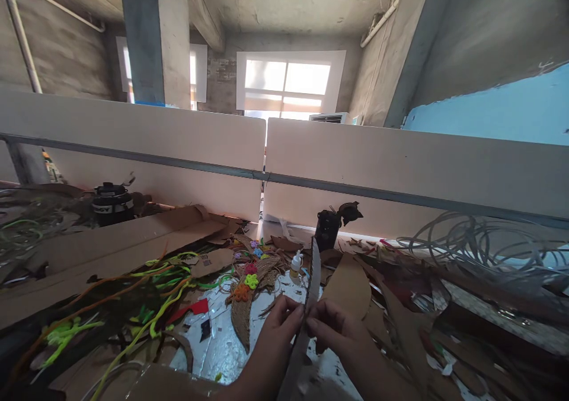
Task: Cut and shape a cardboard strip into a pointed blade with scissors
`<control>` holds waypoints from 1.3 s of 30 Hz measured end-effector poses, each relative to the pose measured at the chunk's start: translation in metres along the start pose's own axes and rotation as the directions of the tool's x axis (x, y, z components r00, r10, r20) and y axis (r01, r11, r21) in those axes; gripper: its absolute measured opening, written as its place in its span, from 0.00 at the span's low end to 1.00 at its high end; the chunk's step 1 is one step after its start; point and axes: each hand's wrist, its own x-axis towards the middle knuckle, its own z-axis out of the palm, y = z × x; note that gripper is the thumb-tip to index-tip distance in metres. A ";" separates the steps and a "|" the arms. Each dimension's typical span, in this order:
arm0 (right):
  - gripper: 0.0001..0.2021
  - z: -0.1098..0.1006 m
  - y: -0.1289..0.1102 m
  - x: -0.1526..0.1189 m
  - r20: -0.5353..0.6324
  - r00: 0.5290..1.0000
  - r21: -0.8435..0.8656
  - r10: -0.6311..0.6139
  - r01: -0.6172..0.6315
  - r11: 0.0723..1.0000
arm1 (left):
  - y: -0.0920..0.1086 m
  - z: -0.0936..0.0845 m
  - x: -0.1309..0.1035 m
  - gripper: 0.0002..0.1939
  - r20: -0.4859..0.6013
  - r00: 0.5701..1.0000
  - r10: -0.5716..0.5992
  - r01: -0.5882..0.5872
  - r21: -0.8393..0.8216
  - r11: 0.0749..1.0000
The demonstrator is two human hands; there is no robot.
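Between my hands stands a long, narrow, pale-grey pointed strip (pixel 315 273), tilted and seen nearly edge-on, with a dark rough edge on its left side; its material is not clear. My left hand (pixel 284 324) pinches that edge from the left. From the right, my right hand (pixel 333 325) grips the same strip, its thumb and fingers meeting the left fingertips. Left of them lies a brown leaf-shaped woven piece (pixel 241 318), with orange, green and pink knitted flowers (pixel 251 280) at its top. A small white-capped glue bottle (pixel 296 263) stands just behind my hands.
Flat brown cardboard (pixel 349 285) and scraps crowd the right side. Green and orange cords (pixel 171 282) tangle at left, near a red scrap (pixel 195 308). A black container (pixel 326 229) and clear tubing coils (pixel 471 247) sit farther back, before a white partition (pixel 400 158).
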 end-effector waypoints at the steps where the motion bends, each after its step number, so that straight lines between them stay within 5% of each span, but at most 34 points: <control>1: 0.15 -0.001 0.000 0.000 0.020 1.000 -0.005 0.000 0.000 1.000 | -0.001 0.000 0.000 0.20 -0.006 1.000 0.011 -0.011 -0.004 1.000; 23: 0.15 0.003 -0.004 -0.001 0.010 1.000 -0.012 0.012 -0.012 1.000 | -0.002 -0.002 0.001 0.20 0.005 0.998 0.056 -0.056 -0.009 0.998; 39: 0.11 0.004 -0.013 -0.002 0.017 0.999 -0.096 0.045 -0.043 0.994 | 0.006 -0.002 0.002 0.17 -0.062 0.987 0.147 -0.133 0.194 0.972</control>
